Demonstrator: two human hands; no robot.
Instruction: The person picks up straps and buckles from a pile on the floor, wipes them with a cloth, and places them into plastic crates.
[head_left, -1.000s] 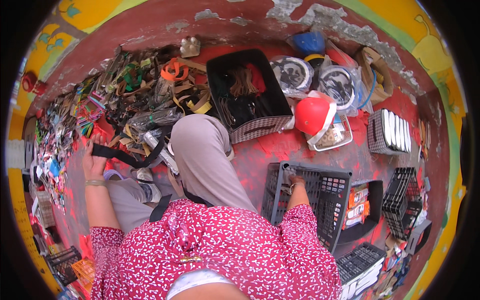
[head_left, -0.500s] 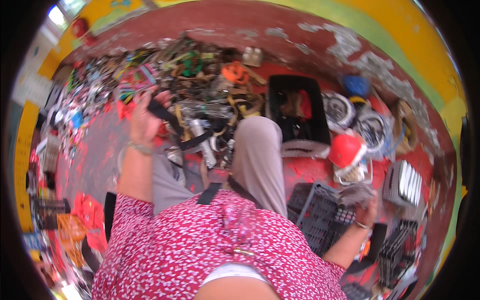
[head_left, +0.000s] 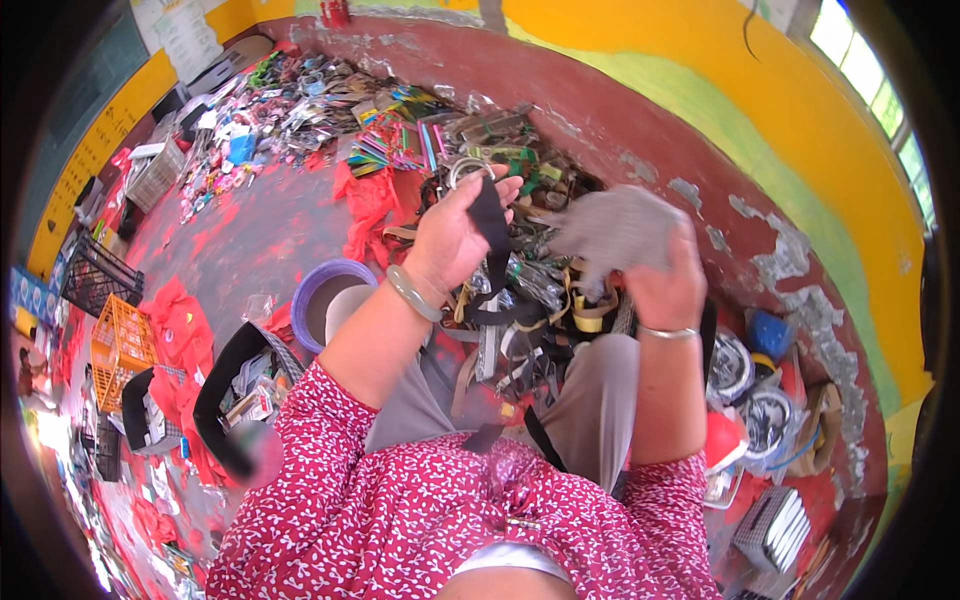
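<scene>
A black belt [head_left: 488,222] hangs from my left hand [head_left: 450,238], which is closed on it. Pale ring-shaped hardware [head_left: 470,170] shows at the top of that hand. To the right, my right hand [head_left: 668,280] grips a grey cloth [head_left: 622,235], smeared by motion and spread toward the left hand. Below and beyond both hands lies a pile of belts and straps [head_left: 520,300], some black, some tan, with clear plastic wrapping among them. The lower end of the black belt runs down over this pile.
A purple round tub [head_left: 312,300] stands left of my knee. Further left are black bins [head_left: 215,400] and an orange crate [head_left: 118,345]. Small goods are heaped along the wall [head_left: 600,130]. A red ball-like thing [head_left: 725,438] and wheel-like round things [head_left: 768,415] lie at right.
My view has turned to the right side's far wall and left floor. My right hand has brought the grey cloth from the crates at lower right up near my left hand, which still holds the belt.
</scene>
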